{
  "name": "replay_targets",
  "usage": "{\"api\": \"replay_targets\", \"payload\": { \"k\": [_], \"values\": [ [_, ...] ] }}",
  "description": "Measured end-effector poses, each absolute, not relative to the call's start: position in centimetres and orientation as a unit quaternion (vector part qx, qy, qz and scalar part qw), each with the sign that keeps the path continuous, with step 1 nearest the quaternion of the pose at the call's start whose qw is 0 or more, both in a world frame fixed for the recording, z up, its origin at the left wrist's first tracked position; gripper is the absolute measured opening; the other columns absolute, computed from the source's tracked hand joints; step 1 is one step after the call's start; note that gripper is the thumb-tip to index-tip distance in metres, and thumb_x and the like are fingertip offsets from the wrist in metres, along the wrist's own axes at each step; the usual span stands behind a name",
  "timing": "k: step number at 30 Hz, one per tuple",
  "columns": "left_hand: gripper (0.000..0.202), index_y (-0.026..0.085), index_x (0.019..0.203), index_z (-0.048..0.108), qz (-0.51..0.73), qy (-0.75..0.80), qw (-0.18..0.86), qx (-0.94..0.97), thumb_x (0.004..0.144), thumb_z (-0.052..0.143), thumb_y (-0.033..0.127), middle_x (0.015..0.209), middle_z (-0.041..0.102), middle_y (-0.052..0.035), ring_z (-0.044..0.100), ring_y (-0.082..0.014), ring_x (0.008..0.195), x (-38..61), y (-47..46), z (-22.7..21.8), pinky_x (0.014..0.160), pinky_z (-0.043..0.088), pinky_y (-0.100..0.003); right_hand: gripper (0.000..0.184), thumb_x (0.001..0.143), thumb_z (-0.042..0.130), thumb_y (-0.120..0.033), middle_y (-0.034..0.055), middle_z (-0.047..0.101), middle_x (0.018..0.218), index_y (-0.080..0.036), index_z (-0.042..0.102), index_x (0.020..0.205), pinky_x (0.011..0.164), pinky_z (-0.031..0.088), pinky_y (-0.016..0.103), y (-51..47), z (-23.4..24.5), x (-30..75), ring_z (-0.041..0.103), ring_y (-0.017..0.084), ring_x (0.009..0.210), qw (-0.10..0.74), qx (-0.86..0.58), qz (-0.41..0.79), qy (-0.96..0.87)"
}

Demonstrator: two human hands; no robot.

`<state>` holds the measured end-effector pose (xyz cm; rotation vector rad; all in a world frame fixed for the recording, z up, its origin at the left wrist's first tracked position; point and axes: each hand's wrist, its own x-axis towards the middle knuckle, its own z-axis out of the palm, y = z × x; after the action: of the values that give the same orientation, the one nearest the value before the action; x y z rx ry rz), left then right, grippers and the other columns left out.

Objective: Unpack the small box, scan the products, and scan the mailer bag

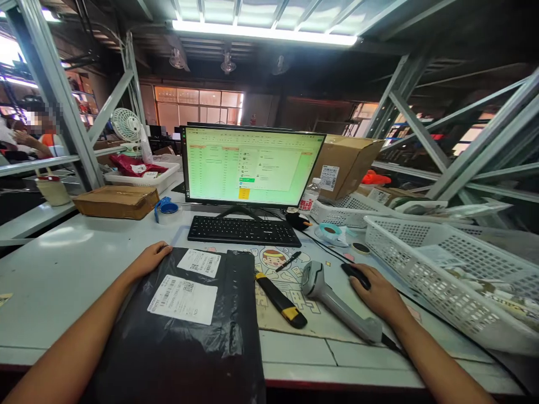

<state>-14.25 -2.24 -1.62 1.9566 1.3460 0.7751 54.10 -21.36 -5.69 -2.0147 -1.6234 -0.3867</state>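
Observation:
My left hand [148, 260] rests at the top left corner of a black plastic mailer bag [185, 331] that lies flat in front of me, its fingers curled at the bag's edge. Two white shipping labels [183, 300] are stuck on the bag. My right hand [376, 294] lies over a black computer mouse [355, 274], fingers wrapped on it. A grey barcode scanner [337, 303] lies just left of that hand, and a yellow-and-black utility knife [281, 301] lies beside the bag.
A black keyboard [244, 230] and a lit monitor [251, 165] stand ahead. White mesh baskets [446, 264] fill the right side. Cardboard boxes [117, 201], a blue tape roll [166, 207], a pen [288, 261] and a fan [125, 124] sit around. A person [40, 137] sits far left.

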Motion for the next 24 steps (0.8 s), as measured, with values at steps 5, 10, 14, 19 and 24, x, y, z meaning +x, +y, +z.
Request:
{"api": "replay_targets", "payload": {
  "k": [5,10,14,19,24],
  "values": [
    [0.061,0.022,0.079,0.057,0.29,0.521,0.33,0.732,0.078,0.046,0.083,0.08,0.065,-0.004,0.062,-0.0268,0.081,-14.07,-2.81,-0.97,0.074,0.048,-0.037,0.054,0.09,0.044,-0.054,0.0124,0.066,0.131,-0.021,0.066,0.127,0.104,0.053,0.048,-21.58,-5.56,53.7,0.065,0.03,0.115,0.261,-0.755,-0.146,-0.584],
    [0.062,0.023,0.078,0.057,0.285,0.522,0.33,0.733,0.077,0.046,0.084,0.08,0.065,-0.0042,0.063,-0.0275,0.082,-13.88,-3.05,-0.62,0.074,0.047,-0.036,0.057,0.09,0.04,-0.056,0.0122,0.064,0.134,-0.021,0.065,0.129,0.103,0.053,0.05,-21.74,-5.21,53.19,0.064,0.032,0.117,0.249,-0.773,-0.138,-0.567],
    [0.062,0.023,0.08,0.058,0.285,0.524,0.321,0.735,0.077,0.044,0.083,0.082,0.066,-0.0043,0.063,-0.0278,0.084,-13.89,-2.84,-0.8,0.077,0.047,-0.037,0.058,0.09,0.041,-0.056,0.0125,0.064,0.136,-0.02,0.064,0.13,0.106,0.052,0.051,-21.71,-5.29,53.36,0.063,0.032,0.12,0.249,-0.773,-0.131,-0.568],
    [0.062,0.023,0.081,0.058,0.284,0.516,0.32,0.742,0.079,0.044,0.083,0.083,0.065,-0.0037,0.063,-0.0277,0.085,-14.11,-2.54,-1.13,0.078,0.047,-0.036,0.055,0.09,0.043,-0.054,0.0129,0.064,0.134,-0.021,0.064,0.128,0.108,0.05,0.049,-21.57,-5.61,53.7,0.064,0.03,0.118,0.259,-0.766,-0.137,-0.572],
    [0.062,0.023,0.078,0.058,0.288,0.524,0.319,0.735,0.078,0.045,0.083,0.081,0.065,-0.0035,0.063,-0.0272,0.082,-14.09,-2.64,-0.98,0.076,0.047,-0.036,0.055,0.09,0.043,-0.055,0.0122,0.065,0.132,-0.021,0.065,0.127,0.107,0.051,0.047,-21.55,-5.63,53.77,0.064,0.029,0.118,0.252,-0.763,-0.142,-0.578]
  ]
}}
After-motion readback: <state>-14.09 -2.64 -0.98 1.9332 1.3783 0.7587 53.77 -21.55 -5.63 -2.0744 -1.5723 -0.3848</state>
